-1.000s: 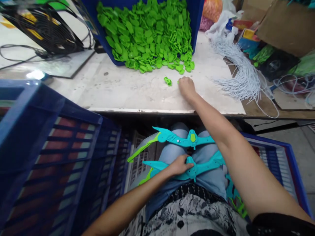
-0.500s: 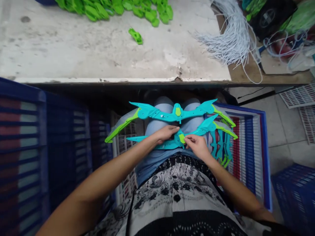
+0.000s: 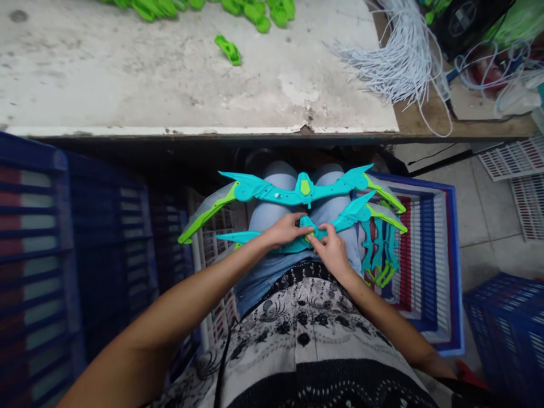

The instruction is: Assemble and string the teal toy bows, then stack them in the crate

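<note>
Across my lap lie two turquoise plastic toy bows with lime-green tips. The nearer toy bow (image 3: 352,217) is between both hands, its middle partly covered by fingers. My left hand (image 3: 289,231) grips the middle from the left, thumb pressing near a lime-green insert (image 3: 310,237). From the right, my right hand (image 3: 330,247) closes on the same middle part, thumb and fingers at the insert's edge. The farther toy bow (image 3: 280,195) rests over my knees, untouched, with a similar green insert showing at its centre.
A worn white table (image 3: 148,85) stands in front, with a loose green piece (image 3: 228,50), a green pile (image 3: 250,12) and a bundle of white cords (image 3: 393,56). Blue crates (image 3: 38,255) flank my left. At right, a blue-rimmed crate (image 3: 457,272) holds several more bows (image 3: 380,243).
Both hands have drawn together over the nearer bow's middle. My left thumb now lies across the insert, which shows less. The view has shifted slightly.
</note>
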`<state>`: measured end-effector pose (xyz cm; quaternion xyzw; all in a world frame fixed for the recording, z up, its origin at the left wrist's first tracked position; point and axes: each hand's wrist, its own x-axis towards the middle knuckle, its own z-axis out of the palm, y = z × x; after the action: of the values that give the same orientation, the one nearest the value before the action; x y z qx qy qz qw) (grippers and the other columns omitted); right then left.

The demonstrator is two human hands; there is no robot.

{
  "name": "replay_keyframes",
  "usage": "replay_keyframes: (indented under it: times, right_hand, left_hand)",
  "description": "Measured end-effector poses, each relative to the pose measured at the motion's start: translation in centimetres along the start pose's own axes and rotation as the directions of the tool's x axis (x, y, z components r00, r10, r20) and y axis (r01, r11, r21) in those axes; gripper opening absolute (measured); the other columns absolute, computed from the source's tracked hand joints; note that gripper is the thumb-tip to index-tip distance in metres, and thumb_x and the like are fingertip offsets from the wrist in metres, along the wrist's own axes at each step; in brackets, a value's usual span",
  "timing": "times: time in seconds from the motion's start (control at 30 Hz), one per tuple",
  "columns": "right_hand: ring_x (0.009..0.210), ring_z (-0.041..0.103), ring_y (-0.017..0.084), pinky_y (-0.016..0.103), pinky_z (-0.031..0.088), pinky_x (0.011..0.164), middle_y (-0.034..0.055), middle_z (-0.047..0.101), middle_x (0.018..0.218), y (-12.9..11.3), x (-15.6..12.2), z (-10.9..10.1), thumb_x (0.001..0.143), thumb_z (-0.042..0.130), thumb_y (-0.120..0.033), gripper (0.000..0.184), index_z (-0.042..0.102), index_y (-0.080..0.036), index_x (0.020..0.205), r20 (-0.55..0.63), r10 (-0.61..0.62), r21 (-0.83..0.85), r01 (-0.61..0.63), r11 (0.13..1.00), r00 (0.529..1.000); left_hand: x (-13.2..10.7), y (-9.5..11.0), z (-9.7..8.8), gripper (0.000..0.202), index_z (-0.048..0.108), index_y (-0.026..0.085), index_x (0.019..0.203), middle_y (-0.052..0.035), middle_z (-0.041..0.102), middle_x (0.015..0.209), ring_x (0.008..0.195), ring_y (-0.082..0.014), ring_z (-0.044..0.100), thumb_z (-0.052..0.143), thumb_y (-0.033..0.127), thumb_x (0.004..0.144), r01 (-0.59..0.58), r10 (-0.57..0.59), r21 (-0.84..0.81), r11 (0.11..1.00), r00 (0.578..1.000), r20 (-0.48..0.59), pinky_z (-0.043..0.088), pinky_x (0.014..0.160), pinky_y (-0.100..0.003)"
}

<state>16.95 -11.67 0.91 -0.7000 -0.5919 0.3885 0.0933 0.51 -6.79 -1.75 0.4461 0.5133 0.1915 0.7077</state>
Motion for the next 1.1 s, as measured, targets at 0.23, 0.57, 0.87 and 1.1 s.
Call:
replay_keyframes:
  times: [0.23,0.57,0.87,1.1]
  right_hand:
    - [0.073,0.068,0.024,0.027,0.043,0.063,0.0028,0.070,0.069,0.4,0.9,-0.8,0.088,0.058,-0.048,0.057,0.047,-0.021,0.137,0.147,0.030,-0.208,0.001,0.978,0.989]
    - [0.069,0.064,0.022,0.026,0.040,0.061,0.0007,0.066,0.066,0.0,1.3,-1.9,0.085,0.060,-0.049,0.057,0.051,-0.019,0.133,0.223,-0.001,-0.154,0.036,0.987,0.975]
    - [0.055,0.049,0.012,0.023,0.043,0.055,-0.0087,0.046,0.058,1.1,-0.1,1.8,0.067,0.071,-0.048,0.075,0.045,-0.022,0.132,0.118,0.102,0.624,-0.153,0.766,0.988]
    - [0.054,0.049,0.011,0.024,0.047,0.056,-0.0082,0.045,0.059,1.3,-0.1,2.2,0.068,0.069,-0.052,0.064,0.051,-0.024,0.123,0.093,0.128,0.654,-0.157,0.740,0.987]
  left_hand:
    - [0.5,-1.3,0.0,0.064,0.054,0.008,0.124,-0.0043,0.061,0.082,0.070,-0.0172,0.053,0.063,0.048,0.076,-0.178,0.190,0.264,0.948,0.982,-0.018,0.044,0.065,-0.029]
    - [0.7,-1.4,-0.2,0.053,0.056,0.010,0.112,-0.0046,0.062,0.084,0.075,-0.0184,0.056,0.063,0.048,0.075,-0.191,0.190,0.183,0.964,0.982,0.023,0.047,0.071,-0.031]
    - [0.5,-1.0,-0.1,0.052,0.056,0.011,0.113,-0.0065,0.064,0.090,0.086,-0.0219,0.058,0.064,0.045,0.074,-0.184,0.179,0.175,0.967,0.983,0.045,0.047,0.075,-0.032]
    - [0.4,-0.7,-0.1,0.048,0.058,0.012,0.108,-0.0062,0.063,0.090,0.086,-0.0216,0.057,0.061,0.048,0.076,-0.181,0.177,0.220,0.958,0.983,0.038,0.046,0.076,-0.031]
